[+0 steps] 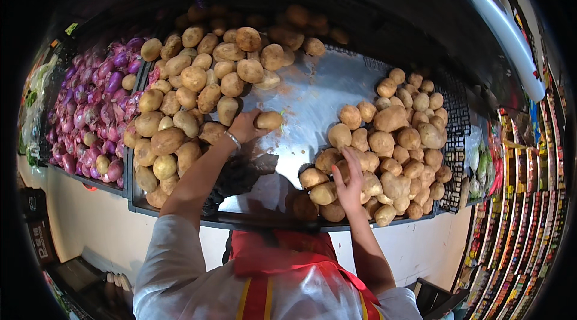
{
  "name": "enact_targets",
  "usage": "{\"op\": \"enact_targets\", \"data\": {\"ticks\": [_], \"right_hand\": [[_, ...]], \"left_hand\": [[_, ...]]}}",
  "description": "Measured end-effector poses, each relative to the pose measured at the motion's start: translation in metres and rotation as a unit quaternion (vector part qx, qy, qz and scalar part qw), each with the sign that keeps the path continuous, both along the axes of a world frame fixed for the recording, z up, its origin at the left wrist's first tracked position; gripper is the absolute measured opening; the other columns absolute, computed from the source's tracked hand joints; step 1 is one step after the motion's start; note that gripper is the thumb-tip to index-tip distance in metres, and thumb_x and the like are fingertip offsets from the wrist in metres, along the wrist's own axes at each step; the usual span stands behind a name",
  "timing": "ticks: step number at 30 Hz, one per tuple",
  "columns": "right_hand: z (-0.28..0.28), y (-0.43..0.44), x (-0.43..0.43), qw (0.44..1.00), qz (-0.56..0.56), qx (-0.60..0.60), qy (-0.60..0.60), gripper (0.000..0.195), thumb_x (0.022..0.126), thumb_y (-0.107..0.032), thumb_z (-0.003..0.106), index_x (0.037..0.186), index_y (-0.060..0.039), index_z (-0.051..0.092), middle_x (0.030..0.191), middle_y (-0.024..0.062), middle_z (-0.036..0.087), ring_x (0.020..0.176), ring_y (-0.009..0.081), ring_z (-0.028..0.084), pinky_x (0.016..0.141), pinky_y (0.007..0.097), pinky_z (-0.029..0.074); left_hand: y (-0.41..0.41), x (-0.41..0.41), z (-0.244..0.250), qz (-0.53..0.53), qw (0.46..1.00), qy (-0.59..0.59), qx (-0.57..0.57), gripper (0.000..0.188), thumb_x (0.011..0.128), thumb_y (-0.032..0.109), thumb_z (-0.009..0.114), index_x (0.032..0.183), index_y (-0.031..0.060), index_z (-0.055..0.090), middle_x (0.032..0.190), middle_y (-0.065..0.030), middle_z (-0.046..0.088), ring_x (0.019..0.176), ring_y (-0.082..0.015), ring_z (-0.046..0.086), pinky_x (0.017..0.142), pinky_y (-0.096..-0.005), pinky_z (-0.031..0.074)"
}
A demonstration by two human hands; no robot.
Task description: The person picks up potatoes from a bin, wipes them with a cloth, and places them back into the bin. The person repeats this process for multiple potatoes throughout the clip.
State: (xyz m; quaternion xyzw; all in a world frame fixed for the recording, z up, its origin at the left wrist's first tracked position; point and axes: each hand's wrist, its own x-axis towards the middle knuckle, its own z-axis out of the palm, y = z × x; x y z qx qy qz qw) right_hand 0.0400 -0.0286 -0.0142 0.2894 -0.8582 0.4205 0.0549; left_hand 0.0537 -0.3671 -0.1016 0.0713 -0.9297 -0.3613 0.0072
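Two heaps of potatoes lie on a metal display surface [311, 94], one heap [194, 78] to the left and another [405, 139] to the right. My left hand [244, 126], with a bracelet at the wrist, grips one potato [269, 120] at the right edge of the left heap. On the near-left part of the right heap rests my right hand [350, 178], its fingers apart and touching potatoes; a firm hold on any of them does not show. Dark crumpled material [239, 178] lies on the surface beside my left forearm.
Red onions [99, 108] with a few potatoes among them fill the crate at the left. A black plastic grid [454, 157] borders the right heap. Bagged green vegetables [482, 171] and stocked shelves [518, 230] stand farther right. A dark rim [279, 223] runs along the near edge.
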Motion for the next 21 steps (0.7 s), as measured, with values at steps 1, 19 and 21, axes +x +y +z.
{"op": "enact_targets", "data": {"ticks": [1,19,21], "right_hand": [[0.0,-0.007,0.001,0.999,0.002,-0.008,-0.035,0.051,0.086,-0.004,0.066,0.134,-0.0035,0.049,0.133,0.0148,0.052,0.123,0.029,0.05,0.104,0.038,0.039],[0.022,0.123,-0.099,0.891,-0.344,-0.242,-0.168,0.064,0.087,-0.047,0.064,0.129,-0.0031,0.044,0.123,0.022,0.054,0.105,0.0342,0.059,0.094,0.0497,0.048],[0.033,0.145,-0.116,0.972,-0.226,-0.068,0.017,0.067,0.087,-0.047,0.065,0.131,-0.0009,0.046,0.129,0.0227,0.052,0.112,0.0373,0.054,0.099,0.0526,0.041]], "left_hand": [[0.014,0.003,0.004,0.021,0.984,-0.049,0.172,0.054,0.081,0.043,0.071,0.112,0.001,0.06,0.094,-0.0151,0.068,0.081,-0.0279,0.065,0.079,-0.0358,0.053],[0.075,0.139,0.005,0.031,0.997,0.039,-0.061,0.055,0.073,0.012,0.073,0.124,0.007,0.055,0.127,-0.0178,0.051,0.118,-0.0398,0.045,0.101,-0.0466,0.037],[0.071,0.165,0.009,0.042,0.984,0.03,-0.169,0.066,0.07,0.015,0.075,0.131,0.0127,0.051,0.136,-0.0165,0.043,0.126,-0.0388,0.037,0.105,-0.0513,0.032]]}}
